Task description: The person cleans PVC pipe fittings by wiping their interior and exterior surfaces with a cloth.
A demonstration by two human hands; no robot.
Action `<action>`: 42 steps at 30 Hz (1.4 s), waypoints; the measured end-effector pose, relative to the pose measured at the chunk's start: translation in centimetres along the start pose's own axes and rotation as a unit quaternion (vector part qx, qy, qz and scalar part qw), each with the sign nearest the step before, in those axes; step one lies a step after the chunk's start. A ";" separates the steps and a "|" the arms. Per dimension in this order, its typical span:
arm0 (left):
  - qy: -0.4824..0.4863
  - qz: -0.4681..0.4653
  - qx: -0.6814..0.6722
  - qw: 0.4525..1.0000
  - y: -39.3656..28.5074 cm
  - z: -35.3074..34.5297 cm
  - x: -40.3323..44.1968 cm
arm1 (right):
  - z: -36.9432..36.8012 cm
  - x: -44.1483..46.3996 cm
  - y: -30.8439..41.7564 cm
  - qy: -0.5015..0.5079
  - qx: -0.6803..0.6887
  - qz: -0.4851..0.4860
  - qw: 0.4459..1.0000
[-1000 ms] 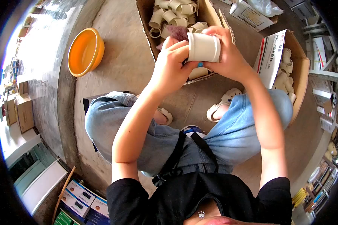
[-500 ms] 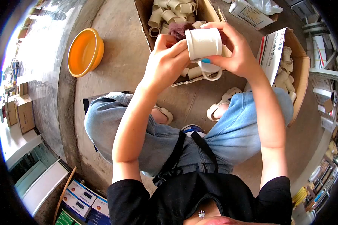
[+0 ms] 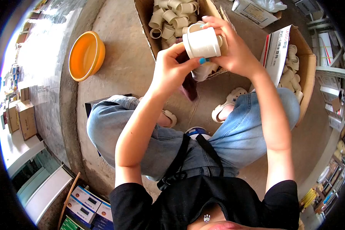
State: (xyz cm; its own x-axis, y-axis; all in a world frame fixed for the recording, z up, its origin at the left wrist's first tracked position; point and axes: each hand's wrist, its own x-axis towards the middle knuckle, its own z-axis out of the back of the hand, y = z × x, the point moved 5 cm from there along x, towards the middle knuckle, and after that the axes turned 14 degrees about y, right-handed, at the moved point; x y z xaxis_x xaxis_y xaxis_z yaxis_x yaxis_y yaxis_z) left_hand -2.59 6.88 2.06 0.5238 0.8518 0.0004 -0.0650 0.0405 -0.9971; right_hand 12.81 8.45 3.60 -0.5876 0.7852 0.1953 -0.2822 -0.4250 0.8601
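Note:
A white PVC pipe fitting (image 3: 202,43) with a raised rim at each end is held up between both of my hands. My left hand (image 3: 169,66) grips its left end, the thumb along the underside. A dark maroon cloth (image 3: 188,87) hangs beneath that hand, partly hidden by it. My right hand (image 3: 239,53) is wrapped round the fitting's right end, fingers over the top. The part of the fitting below the main barrel is mostly covered. Behind the hands, an open cardboard box (image 3: 145,27) holds many similar cream pipe fittings (image 3: 171,17).
An orange basin (image 3: 87,56) stands on the floor to the left. On the right is another open carton (image 3: 307,71) of fittings, its printed flap raised. A white box (image 3: 253,13) lies farther back. Shelving (image 3: 329,73) lines the right side; printed boxes (image 3: 82,205) sit at lower left.
The fitting has moved slightly left and tilted. My left thumb has come under it, and the maroon cloth has dropped from behind the fitting to hang below my left hand.

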 end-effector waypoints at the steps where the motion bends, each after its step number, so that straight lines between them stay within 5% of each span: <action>1: -0.007 -0.022 0.096 0.995 -0.9 0.1 0.0 | 0.0 -0.2 -0.2 0.039 0.033 -0.005 0.999; 2: -0.005 -0.073 0.275 0.959 -2.6 -0.1 -0.3 | 0.1 -0.3 -0.1 0.078 0.066 -0.010 0.995; 4: -0.042 -0.157 0.420 0.893 -3.7 -0.2 -0.7 | 0.1 -0.1 0.8 0.109 0.152 -0.036 0.982; 6: -0.076 -0.227 0.526 0.816 -4.0 -0.3 -1.2 | 0.1 -0.3 0.2 0.106 0.076 -0.061 0.990; 10: -0.022 -0.272 0.481 0.833 -3.2 -0.3 -1.0 | 0.3 -0.4 0.5 0.075 -0.028 -0.062 0.995; 18: -0.067 -0.180 0.437 0.879 -2.4 0.0 -0.4 | 0.2 -0.3 2.6 -0.062 -0.313 0.045 0.947; 21: -0.035 -0.090 0.279 0.955 -1.4 0.1 0.2 | 0.1 -0.5 2.9 -0.078 -0.392 0.057 0.915; 26: 0.106 0.063 0.025 0.992 0.5 0.0 0.5 | -0.6 -0.9 2.3 -0.064 -0.535 0.109 0.835; 30: -0.010 0.064 -0.095 0.993 0.4 -0.5 0.2 | -0.2 -0.5 1.9 -0.050 -0.466 0.077 0.880; 34: -0.052 0.006 0.009 0.999 -0.2 0.1 -0.1 | 0.2 0.2 0.8 0.027 -0.116 0.036 0.992; 36: -0.031 -0.089 0.218 0.971 -2.6 0.6 -0.1 | 0.5 0.3 0.6 0.066 0.067 0.036 0.995; 37: -0.020 -0.135 0.320 0.938 -3.4 0.5 -0.2 | 0.8 0.2 0.4 0.072 0.028 0.008 0.997; 42: -0.011 -0.110 0.319 0.941 -2.7 0.7 -0.1 | 1.4 -0.2 1.3 0.058 -0.199 -0.032 0.978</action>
State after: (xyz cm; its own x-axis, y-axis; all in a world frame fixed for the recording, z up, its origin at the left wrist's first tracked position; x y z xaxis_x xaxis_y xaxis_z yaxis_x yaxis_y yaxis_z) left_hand -3.08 7.03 4.84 0.5676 0.7961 0.2100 -0.4568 0.5167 -0.7241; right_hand 13.62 8.33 5.33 -0.6351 0.7691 0.0716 -0.5801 -0.5361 0.6133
